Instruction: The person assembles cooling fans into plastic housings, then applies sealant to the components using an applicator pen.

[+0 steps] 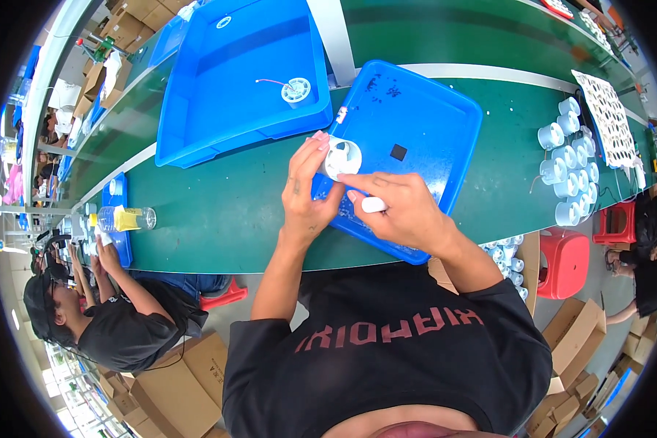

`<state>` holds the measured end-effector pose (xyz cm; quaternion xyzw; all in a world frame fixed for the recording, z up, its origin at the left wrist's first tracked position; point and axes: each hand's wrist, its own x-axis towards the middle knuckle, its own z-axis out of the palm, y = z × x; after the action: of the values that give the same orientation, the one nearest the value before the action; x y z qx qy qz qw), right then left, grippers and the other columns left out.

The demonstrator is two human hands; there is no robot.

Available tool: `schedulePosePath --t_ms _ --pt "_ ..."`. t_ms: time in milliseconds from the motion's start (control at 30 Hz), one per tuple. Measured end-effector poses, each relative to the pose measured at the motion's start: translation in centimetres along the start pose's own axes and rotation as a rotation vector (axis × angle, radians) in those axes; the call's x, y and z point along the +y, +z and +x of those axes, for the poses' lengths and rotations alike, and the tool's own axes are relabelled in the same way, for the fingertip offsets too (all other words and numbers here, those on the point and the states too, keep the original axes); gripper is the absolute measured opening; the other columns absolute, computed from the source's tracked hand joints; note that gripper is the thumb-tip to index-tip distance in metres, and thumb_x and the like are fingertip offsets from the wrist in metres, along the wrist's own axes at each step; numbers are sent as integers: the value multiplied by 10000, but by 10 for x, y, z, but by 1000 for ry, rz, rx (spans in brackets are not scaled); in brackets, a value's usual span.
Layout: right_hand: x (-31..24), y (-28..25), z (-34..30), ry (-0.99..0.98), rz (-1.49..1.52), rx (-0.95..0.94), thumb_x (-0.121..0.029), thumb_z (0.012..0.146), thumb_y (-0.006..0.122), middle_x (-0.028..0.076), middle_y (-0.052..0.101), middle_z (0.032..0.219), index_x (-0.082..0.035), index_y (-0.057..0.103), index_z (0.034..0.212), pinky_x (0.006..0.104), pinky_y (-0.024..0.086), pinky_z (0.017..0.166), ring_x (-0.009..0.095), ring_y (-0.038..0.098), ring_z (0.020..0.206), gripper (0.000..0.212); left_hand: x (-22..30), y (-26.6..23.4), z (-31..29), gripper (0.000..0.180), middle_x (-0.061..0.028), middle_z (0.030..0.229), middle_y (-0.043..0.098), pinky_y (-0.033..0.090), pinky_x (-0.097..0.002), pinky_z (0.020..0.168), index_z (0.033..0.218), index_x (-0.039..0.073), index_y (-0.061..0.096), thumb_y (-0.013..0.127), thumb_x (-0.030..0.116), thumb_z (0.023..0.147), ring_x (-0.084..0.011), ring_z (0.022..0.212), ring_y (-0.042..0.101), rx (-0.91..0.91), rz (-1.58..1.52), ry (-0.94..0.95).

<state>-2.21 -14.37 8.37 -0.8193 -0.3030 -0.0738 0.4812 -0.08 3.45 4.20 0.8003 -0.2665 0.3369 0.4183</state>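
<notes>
My left hand (304, 191) is closed round a white cup-shaped part (343, 159), tilting its open side up over the shallow blue tray (442, 109). Something dark shows inside the cup, too small to name. My right hand (409, 215) has its fingers curled round a white, rounded-end object (374, 205), most of which the hand hides. The right index finger reaches across to the cup's lower rim. A small black square (398, 152) lies flat in the tray, right of the cup.
A deep blue bin (226, 142) at the back left holds a white round part with a wire (296, 90). Several white cups (577, 175) stand at the right, beside a perforated white sheet (607, 120). A clear bottle (135, 218) lies left, near a co-worker (124, 328).
</notes>
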Motion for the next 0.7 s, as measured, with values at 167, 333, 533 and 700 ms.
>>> schedulePosePath --t_ms 167,333,533,700 --pt "6 1 -1 29 -95 64 -100 782 682 158 683 852 -34 661 1066 333 528 592 289 665 685 292 4 0 1 621 -202 1219 570 440 -440 1002 1195 -1 527 716 -95 612 -362 1154 551 -14 -11 3" --pt "5 1 -1 -6 -83 175 -117 792 695 158 685 841 -26 664 1051 340 533 607 293 669 685 276 3 1 0 603 -202 1218 571 440 -441 1003 1193 2 529 714 -90 627 -358 1154 554 -31 -43 -15" --pt "-3 -23 -6 18 193 134 -114 801 697 108 669 741 -23 688 841 317 512 590 256 650 633 100 -8 2 -3 637 -202 1224 567 433 -422 1002 1220 -1 484 738 -49 638 -342 1156 554 -36 -92 -61" --pt "25 -71 -40 372 -327 479 -127 787 722 129 660 908 -64 686 987 335 510 675 270 640 778 213 -67 -40 27 583 -170 1142 529 445 -354 893 1201 -29 425 742 41 716 -236 1041 546 220 -105 -311"
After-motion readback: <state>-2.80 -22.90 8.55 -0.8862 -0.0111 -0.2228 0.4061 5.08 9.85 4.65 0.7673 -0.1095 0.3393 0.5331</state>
